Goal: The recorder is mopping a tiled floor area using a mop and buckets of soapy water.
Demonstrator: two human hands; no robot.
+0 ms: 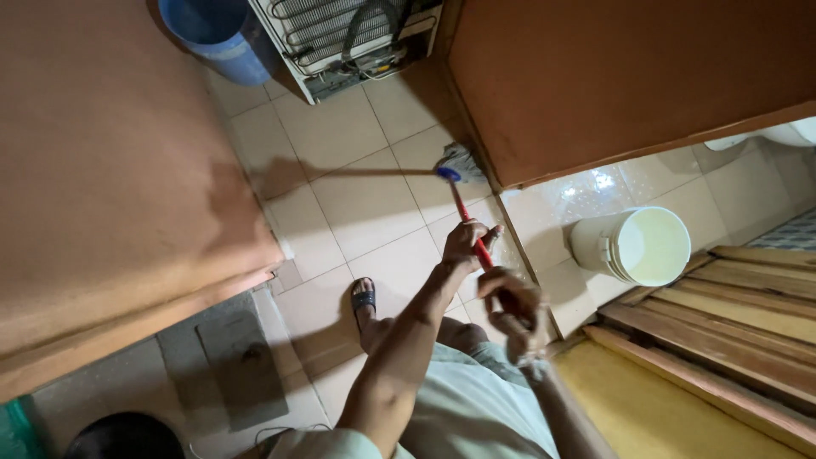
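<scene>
I hold a mop with a red handle and a blue collar above its grey-white string head, which rests on the beige tiled floor against the foot of a brown wall. My left hand grips the handle farther down the shaft. My right hand is closed around the upper end, nearer my body. My foot in a black sandal stands on the tiles just left of my arms.
A white bucket stands in a doorway at right, beside a wooden door. A blue bucket and the back of a fridge stand at the far end. Brown walls flank the narrow floor.
</scene>
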